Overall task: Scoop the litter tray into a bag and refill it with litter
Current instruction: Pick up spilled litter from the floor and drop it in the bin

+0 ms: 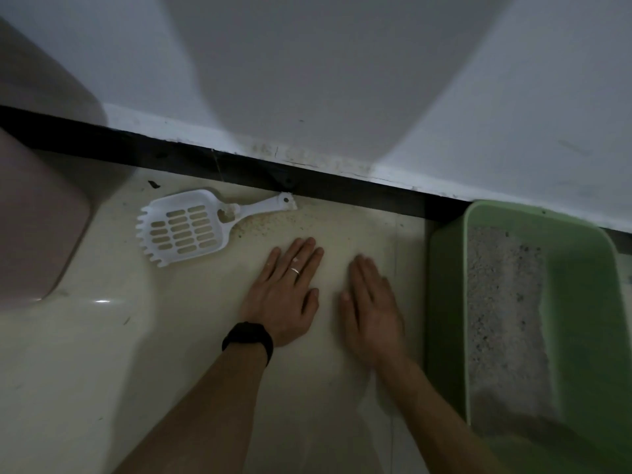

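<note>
Two hands (284, 289) (372, 313) flat — one scoop (184, 227), one tray (448, 302)

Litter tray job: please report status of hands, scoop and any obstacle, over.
Left hand, right hand open, empty, palms down near floor. Scoop untouched on floor, left of hands. Litter tray at right holds litter. Nothing blocks scoop; no bag seen.

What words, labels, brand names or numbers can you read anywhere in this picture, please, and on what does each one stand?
No text can be read anywhere in this view.
The white scoop: plain slotted plastic, no mark shows.
The green litter tray: no label shows.
The black wristband on the left hand: no writing shows.
The wall: only stains and scuffs.
</note>
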`<act>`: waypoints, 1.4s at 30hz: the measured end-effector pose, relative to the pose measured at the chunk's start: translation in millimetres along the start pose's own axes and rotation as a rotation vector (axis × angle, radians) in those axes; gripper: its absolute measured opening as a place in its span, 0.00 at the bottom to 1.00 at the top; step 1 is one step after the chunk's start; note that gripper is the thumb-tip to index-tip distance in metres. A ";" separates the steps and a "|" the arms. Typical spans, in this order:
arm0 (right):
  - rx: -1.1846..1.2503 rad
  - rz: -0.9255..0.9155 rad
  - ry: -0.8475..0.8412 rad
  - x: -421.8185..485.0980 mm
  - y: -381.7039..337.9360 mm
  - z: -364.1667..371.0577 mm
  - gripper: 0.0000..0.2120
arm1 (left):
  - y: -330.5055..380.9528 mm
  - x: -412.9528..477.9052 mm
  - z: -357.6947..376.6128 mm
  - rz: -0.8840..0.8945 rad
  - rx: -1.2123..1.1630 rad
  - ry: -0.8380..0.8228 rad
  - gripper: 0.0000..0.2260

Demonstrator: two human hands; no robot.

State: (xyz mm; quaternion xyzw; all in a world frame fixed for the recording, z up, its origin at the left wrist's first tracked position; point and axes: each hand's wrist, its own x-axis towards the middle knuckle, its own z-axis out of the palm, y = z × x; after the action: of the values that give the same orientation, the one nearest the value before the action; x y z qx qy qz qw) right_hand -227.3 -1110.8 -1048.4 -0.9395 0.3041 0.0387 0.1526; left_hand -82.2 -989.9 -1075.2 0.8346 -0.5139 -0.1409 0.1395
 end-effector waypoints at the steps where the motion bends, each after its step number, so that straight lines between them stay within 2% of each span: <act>1: 0.018 -0.029 0.007 -16.1 -2.1 -0.9 0.26 | 0.0 -0.1 0.3 -0.002 0.005 0.001 0.29; 3: 0.062 -0.051 0.053 -18.0 1.9 -6.4 0.25 | 0.3 0.2 0.2 -0.004 0.014 0.002 0.29; 6: 0.035 -0.008 0.109 32.4 10.9 -17.0 0.26 | 0.9 0.4 -0.5 -0.004 0.025 -0.008 0.29; 9: 0.029 0.168 0.097 82.4 18.7 -20.2 0.30 | 0.6 0.3 -0.5 -0.005 0.027 -0.012 0.29; 11: 0.039 0.219 0.057 77.2 19.1 -13.8 0.31 | 0.1 0.3 -0.6 0.000 0.033 -0.018 0.29; 17: 0.035 -0.037 -0.019 -16.0 -2.8 -5.7 0.26 | -0.4 0.6 -0.6 0.009 0.021 -0.012 0.29; 21: 0.086 -0.012 0.061 34.1 1.4 -13.4 0.25 | -0.6 0.6 -0.6 0.010 0.032 -0.021 0.29; 24: 0.033 -0.074 -0.034 60.6 1.6 -10.2 0.27 | -0.8 0.9 -0.1 0.009 0.032 -0.022 0.28; 28: 0.178 -0.065 -0.064 -10.2 -6.9 -2.1 0.24 | -1.2 0.5 1.5 0.017 0.022 -0.005 0.28; 31: 0.303 -0.100 0.005 -48.7 -11.2 -5.1 0.21 | -1.4 0.8 1.5 0.019 0.020 -0.002 0.29; 35: 0.227 -0.069 0.113 16.3 -10.6 -19.7 0.22 | -1.4 -0.3 1.1 0.019 0.011 -0.013 0.28; 38: 0.128 -0.015 -0.025 60.3 -10.8 -18.0 0.27 | -2.0 -0.5 0.7 0.022 0.014 0.000 0.28; 42: 0.004 -0.060 -0.188 -4.2 -16.4 -3.4 0.27 | -2.4 -0.7 0.7 0.032 0.029 -0.009 0.28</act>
State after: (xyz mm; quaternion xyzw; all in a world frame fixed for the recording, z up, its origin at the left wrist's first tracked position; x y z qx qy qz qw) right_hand -221.2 -1096.9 -1040.1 -0.9401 0.2603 0.1215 0.1835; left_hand -80.7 -988.3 -1076.6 0.8277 -0.5297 -0.1351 0.1272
